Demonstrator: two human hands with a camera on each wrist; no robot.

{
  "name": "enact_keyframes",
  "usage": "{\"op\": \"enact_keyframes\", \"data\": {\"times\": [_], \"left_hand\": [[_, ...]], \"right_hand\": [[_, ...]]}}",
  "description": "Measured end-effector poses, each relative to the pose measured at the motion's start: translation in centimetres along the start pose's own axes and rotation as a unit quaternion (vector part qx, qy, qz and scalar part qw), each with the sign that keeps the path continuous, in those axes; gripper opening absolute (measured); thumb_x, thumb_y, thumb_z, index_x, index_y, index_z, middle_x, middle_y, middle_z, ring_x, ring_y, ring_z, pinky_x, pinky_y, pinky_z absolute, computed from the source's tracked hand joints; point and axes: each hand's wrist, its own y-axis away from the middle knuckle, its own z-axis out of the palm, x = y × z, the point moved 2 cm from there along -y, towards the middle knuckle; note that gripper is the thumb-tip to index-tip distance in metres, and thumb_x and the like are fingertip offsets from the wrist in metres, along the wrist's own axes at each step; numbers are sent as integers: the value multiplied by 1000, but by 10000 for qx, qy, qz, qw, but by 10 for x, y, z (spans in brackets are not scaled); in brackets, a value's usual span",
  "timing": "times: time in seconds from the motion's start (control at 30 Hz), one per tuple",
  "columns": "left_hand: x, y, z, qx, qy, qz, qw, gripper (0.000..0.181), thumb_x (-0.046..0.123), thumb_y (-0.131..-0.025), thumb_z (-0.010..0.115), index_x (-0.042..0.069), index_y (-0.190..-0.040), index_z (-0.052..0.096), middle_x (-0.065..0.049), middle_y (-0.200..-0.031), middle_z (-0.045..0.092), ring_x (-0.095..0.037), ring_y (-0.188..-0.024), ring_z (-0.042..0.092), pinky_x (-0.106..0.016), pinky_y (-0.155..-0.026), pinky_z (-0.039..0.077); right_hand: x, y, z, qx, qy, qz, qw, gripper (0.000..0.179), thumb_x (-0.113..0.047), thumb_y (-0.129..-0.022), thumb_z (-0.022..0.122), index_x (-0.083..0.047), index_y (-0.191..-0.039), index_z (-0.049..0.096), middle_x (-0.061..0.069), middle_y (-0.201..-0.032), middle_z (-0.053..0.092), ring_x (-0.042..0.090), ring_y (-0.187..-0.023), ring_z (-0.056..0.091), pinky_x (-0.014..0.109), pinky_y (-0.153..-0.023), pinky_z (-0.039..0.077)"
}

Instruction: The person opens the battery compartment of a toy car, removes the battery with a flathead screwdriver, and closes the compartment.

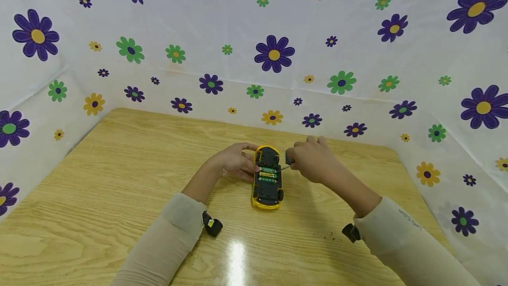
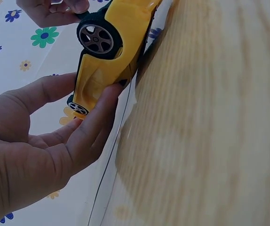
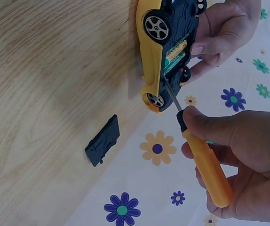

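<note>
A yellow toy car [image 1: 267, 197] is upside down on the wooden table, its black underside up. Green and gold batteries [image 1: 267, 174] sit side by side in its uncovered battery compartment. My left hand [image 1: 237, 162] grips the car by its left side, thumb on the underside near the batteries. In my right hand [image 3: 248, 155] is a screwdriver [image 3: 208, 169] with an orange handle and black collar. Its metal tip meets the edge of the battery compartment. A black battery cover [image 3: 103, 141] lies on the table close to the right hand.
The wooden table [image 1: 151, 167] backs onto a white flower-print cloth [image 1: 238, 21], which also rises at both sides. Small dark specks [image 1: 331, 236] lie near the right sleeve. A black wrist camera [image 1: 213, 225] juts from the left cuff, another [image 1: 351, 232] from the right.
</note>
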Motion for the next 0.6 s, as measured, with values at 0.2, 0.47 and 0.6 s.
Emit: {"op": "enact_keyframes", "data": {"times": [0.2, 0.47, 0.6], "left_hand": [[0, 0, 0, -3, -98, 27, 9999, 79, -10, -89, 71, 14, -156, 36, -24, -132, 59, -35, -97, 72, -50, -82, 63], [-1, -2, -1, -45, -78, -33, 10000, 79, -12, -90, 69, 13, -157, 34, -24, -133, 56, -36, -99, 71, -49, -83, 62], [-1, -3, 0, -55, -88, -20, 9999, 78, -12, -91, 69, 13, -157, 35, -24, -133, 55, -36, -98, 70, -49, -83, 62]], "right_hand": [[-8, -4, -3, -43, 472, 75, 9988, 9, -25, -91, 79, -21, -91, 71, -4, -84, 62, 24, -74, 45, 39, -69, 34], [-13, -6, 0, -66, 800, 217, 9965, 13, -26, -91, 80, -19, -99, 74, -1, -88, 67, 28, -81, 53, 46, -77, 44], [-12, -5, 1, 45, 726, 270, 9970, 13, -26, -91, 81, -18, -98, 74, -1, -84, 65, 27, -78, 52, 45, -76, 43]]}}
